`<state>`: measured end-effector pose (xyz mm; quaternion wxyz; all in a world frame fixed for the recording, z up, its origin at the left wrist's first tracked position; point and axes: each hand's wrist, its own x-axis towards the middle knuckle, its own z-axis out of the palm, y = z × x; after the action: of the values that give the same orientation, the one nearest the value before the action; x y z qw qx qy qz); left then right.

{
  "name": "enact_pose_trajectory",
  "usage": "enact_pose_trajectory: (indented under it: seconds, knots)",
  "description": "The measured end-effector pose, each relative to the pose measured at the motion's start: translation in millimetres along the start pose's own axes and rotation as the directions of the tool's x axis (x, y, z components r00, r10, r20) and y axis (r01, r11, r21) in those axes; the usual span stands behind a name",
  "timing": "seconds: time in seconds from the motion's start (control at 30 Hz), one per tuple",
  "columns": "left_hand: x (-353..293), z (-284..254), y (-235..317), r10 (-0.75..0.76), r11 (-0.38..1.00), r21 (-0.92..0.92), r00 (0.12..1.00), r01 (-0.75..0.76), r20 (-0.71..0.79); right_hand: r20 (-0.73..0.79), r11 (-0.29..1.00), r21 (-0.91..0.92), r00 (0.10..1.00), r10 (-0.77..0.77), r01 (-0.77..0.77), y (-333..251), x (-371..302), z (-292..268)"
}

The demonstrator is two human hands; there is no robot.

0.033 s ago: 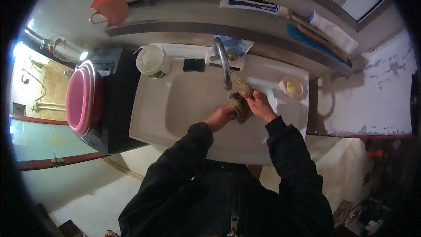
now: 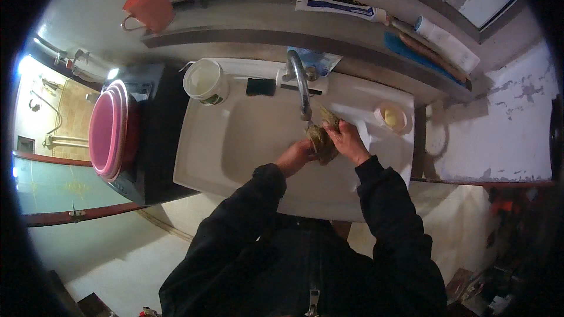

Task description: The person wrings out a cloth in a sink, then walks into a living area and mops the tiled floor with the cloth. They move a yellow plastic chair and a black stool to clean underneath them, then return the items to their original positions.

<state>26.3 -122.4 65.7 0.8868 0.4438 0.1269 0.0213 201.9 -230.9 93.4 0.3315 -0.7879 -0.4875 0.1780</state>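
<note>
Both of my hands grip a crumpled, wet-looking, brownish-green cloth [image 2: 318,136] over the white washbasin [image 2: 202,141]. My left hand [image 2: 295,158] is closed on its lower left part, with the fingertips partly hidden behind the folds. From the right, my right hand [image 2: 348,141] is closed around it, and a bunched end sticks up past the thumb. Just above the cloth hangs the spout of the curved metal tap [image 2: 301,85]. Between spout and cloth, I cannot clearly make out running water.
On the basin's back ledge are a white plastic bucket [image 2: 205,82] and a dark green scouring sponge [image 2: 260,87]. A soap dish [image 2: 392,118] with yellow soap stands at the right. Pink basins [image 2: 110,132] rest on a black machine [image 2: 154,141] at the left. The shelf [image 2: 252,36] runs above.
The cloth has shifted slightly in my hands, its left fold lying a little nearer the spout. My hands stay in nearly the same place.
</note>
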Motion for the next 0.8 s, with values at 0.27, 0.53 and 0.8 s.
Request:
enact_pose_trajectory:
  seconds: [0.27,0.53,0.8]
  knots:
    - [-9,-33,-7,-0.051,0.984,0.141,0.926,0.111,-0.375,-0.063,0.985,0.160,0.996,0.068,-0.057,-8,-18,1]
    - [-16,-70,-6,0.030,0.990,0.125,0.799,0.058,-0.601,-0.058,0.917,0.384,0.988,0.145,-0.112,-32,-31,-21]
    - [-23,2,-5,0.243,0.903,0.427,0.876,-0.047,-0.418,0.020,0.506,0.850,0.968,0.249,-0.147,-84,-32,-46]
